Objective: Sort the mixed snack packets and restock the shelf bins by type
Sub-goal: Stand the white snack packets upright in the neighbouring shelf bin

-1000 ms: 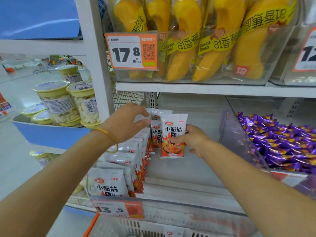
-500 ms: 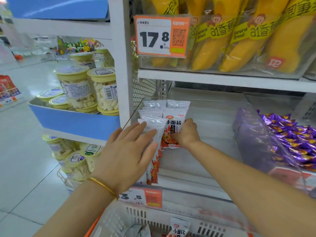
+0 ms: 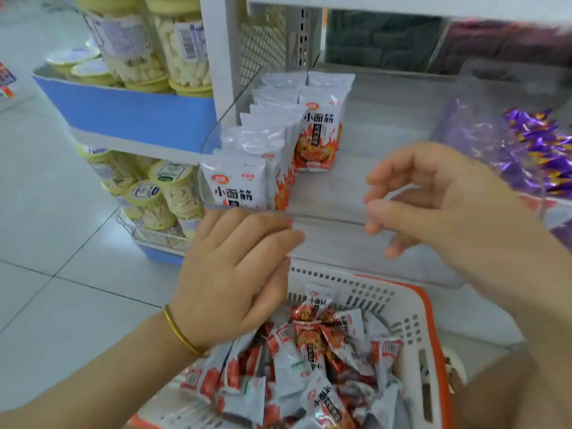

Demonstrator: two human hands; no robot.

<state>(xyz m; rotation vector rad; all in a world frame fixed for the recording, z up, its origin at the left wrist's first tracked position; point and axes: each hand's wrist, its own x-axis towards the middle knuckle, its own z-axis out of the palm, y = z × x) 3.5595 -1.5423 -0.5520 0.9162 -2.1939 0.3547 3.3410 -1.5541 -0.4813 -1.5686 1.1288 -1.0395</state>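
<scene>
Head view: my left grip (image 3: pixel 235 274) and right grip (image 3: pixel 433 199) hang empty, withdrawn; white-and-red foil packet (image 3: pixel 320 134) now stands shelved, orange-rimmed white basket (image 3: pixel 371 294) next.

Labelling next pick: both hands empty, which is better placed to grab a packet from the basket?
Left, probably. The left hand is open, low over the snack packets in the basket; the right hand hovers higher, at the shelf bin front.

Packets (image 3: pixel 266 150) in rows in bin (image 3: pixel 325 218) left side; basket (image 3: pixel 430 335) before it.
</scene>
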